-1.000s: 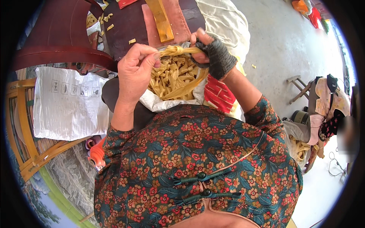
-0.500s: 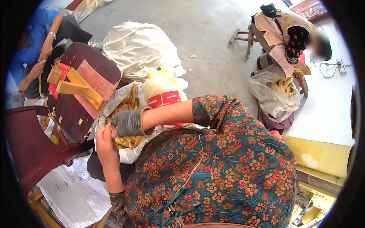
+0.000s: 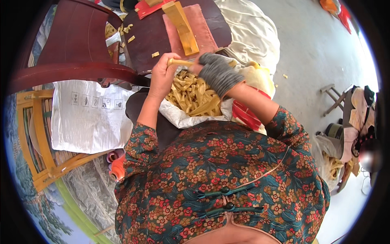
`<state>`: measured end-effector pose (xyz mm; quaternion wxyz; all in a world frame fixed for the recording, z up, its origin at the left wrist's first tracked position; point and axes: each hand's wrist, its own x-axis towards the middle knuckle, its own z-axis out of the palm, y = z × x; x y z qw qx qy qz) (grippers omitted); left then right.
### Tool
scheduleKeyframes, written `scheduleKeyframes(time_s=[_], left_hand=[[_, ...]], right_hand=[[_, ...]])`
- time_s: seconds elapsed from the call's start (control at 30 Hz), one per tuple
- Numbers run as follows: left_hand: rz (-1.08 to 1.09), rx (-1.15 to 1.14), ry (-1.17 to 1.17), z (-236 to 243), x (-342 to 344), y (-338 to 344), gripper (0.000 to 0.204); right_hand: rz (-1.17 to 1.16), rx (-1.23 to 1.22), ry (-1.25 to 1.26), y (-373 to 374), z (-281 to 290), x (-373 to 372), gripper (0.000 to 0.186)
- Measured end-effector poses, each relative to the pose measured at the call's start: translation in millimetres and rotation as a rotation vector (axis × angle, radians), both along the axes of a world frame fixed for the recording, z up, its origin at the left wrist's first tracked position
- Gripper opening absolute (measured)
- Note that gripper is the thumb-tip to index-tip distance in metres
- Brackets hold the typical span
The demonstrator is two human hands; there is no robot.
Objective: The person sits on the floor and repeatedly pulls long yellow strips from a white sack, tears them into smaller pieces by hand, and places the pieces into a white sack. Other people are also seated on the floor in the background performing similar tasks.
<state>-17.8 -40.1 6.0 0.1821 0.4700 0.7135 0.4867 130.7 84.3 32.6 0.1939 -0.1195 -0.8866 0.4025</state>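
The strip (image 3: 181,62) lay above the open sack (image 3: 174,115). The left hand (image 3: 162,77) had its fingers clamped on one end; the right hand (image 3: 213,70), blurred, met the other, its fingers' grip indiscernible. This two-ended hold presumably kept it taut.

Held the left hand (image 3: 163,79) curled closed by the left edge of the white sack (image 3: 176,117), stretching the left forearm (image 3: 148,113) forward beside it. Slanted the right forearm (image 3: 255,102) inward from the sack's right side, setting the right hand (image 3: 209,67), cuffed in a grey knit wrap (image 3: 224,77), over the far edge, with fingers (image 3: 196,66) blurred.
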Motion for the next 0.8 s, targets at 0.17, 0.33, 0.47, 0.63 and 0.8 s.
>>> scheduleKeyframes(time_s=[0.17, 0.33, 0.47, 0.63, 0.8], left_hand=[[-0.075, 0.085, -0.859, 17.1, 3.8, 12.7, 0.020], [0.057, -0.012, -0.370, 11.4, -15.1, 33.9, 0.017], [0.087, 0.043, -0.395, -3.5, -30.1, 51.8, 0.015], [0.127, -0.033, -0.479, -7.1, -42.7, 64.3, 0.014], [0.153, -0.197, -0.245, -37.0, -52.6, 74.2, 0.021]], right_hand=[[-0.165, -0.080, -0.197, 35.0, 4.0, -13.9, 0.038], [-0.039, 0.299, -0.081, 57.1, -23.4, -33.0, 0.030], [-0.116, 0.230, -0.148, 67.8, -28.6, -49.7, 0.032], [-0.113, 0.241, -0.219, 73.5, -12.3, -62.9, 0.034], [-0.172, 0.275, -0.410, 73.3, -39.6, -75.8, 0.029]])
